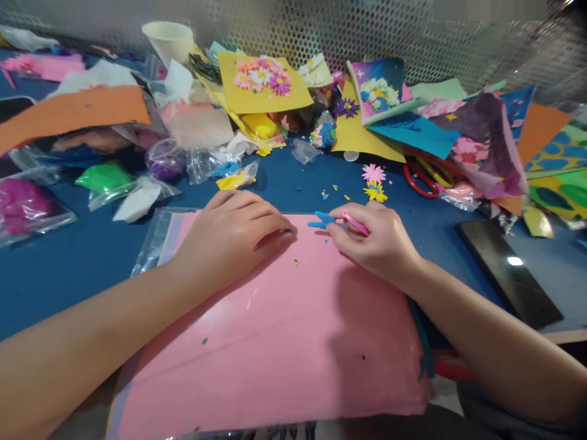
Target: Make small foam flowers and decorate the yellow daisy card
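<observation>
My right hand (376, 238) is closed around what look like small pink-and-blue plastic scissors (323, 219). Two blue prongs spread in a narrow V beyond the fingertips, and a pink part shows between the fingers. Facing them, my left hand (238, 235) rests on the pink sheet (270, 342) with its fingers bent together. A tiny blue bit (287, 230) shows at those fingertips; whatever else they hold is hidden. Blue and yellow crumbs (296, 263) lie on the sheet. Just past the right hand are a pink clay flower (374, 173) and a yellow one (376, 191).
Bagged clay in magenta (22, 205) and green (103, 177) lies at left. Behind stand a white cup (169, 41) and a yellow card with flowers (263, 79). Red-handled scissors (419, 179) and a black phone (507, 269) are at right. A perforated metal panel (330, 30) closes the back.
</observation>
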### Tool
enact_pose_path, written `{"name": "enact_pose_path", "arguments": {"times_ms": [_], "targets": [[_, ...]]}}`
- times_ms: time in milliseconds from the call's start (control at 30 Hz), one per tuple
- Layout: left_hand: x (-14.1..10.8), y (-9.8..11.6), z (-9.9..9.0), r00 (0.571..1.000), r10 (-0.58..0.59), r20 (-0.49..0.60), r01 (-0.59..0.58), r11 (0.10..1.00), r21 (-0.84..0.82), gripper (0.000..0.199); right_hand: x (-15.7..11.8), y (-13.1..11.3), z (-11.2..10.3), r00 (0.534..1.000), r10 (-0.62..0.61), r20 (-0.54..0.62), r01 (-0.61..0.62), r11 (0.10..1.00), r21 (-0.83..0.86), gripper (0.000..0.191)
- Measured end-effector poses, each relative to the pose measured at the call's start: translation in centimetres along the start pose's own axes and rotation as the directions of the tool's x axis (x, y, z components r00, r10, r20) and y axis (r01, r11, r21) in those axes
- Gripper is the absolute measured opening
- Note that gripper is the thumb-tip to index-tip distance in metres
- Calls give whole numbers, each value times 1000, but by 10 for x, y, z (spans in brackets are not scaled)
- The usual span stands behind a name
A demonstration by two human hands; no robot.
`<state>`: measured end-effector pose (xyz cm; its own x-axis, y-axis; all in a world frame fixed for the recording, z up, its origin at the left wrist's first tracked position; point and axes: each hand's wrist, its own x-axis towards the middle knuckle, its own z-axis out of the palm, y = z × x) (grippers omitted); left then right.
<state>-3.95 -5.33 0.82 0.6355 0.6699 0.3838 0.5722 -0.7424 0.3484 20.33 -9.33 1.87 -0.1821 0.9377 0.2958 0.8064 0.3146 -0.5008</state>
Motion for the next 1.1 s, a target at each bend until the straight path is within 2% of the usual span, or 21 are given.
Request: {"name": "enact_pose_path", "arguments": {"times_ms": [67,167,300,400,467,567,667,833,967,1033,1100], "targets": [[2,-1,-1,999,-6,38,8,998,-63,25,0,-3,-1,999,15,52,-17,999,37,21],[3,-4,1,994,46,97,-31,987,-157,28,0,-7,-2,992,39,123,-43,999,32,20],[2,-6,4,997,41,73,-29,988,-155,28,0,-8,-1,982,41,186,-40,999,-10,16],[0,-2,3,998,52,22,-49,988,-149,33,-2,-8,0,975,-60,214,60,998,9,16],[-3,3,2,989,147,-19,-148,979,-140,32,-4,-8,1,969,-144,200,146,989,8,16],[-6,7,1,951,303,-55,-308,945,-109,22,-8,-11,4,954,-252,162,255,967,5,17],[-8,9,2,934,346,-85,-352,933,-78,16,-10,-12,7,936,-320,145,318,947,38,18],[-7,13,2,940,314,-131,-319,948,-16,11,-9,-11,8,917,-375,138,363,926,102,18],[-7,19,-2,982,176,-66,-182,978,-101,15,-9,-10,4,915,-387,116,375,920,109,20],[-7,20,-5,993,113,-17,-114,985,-133,17,-8,-7,0,926,-356,126,345,933,106,23],[-6,20,-9,998,57,28,-51,984,-172,16,-6,-2,-4,962,-247,118,239,968,79,24]]}}
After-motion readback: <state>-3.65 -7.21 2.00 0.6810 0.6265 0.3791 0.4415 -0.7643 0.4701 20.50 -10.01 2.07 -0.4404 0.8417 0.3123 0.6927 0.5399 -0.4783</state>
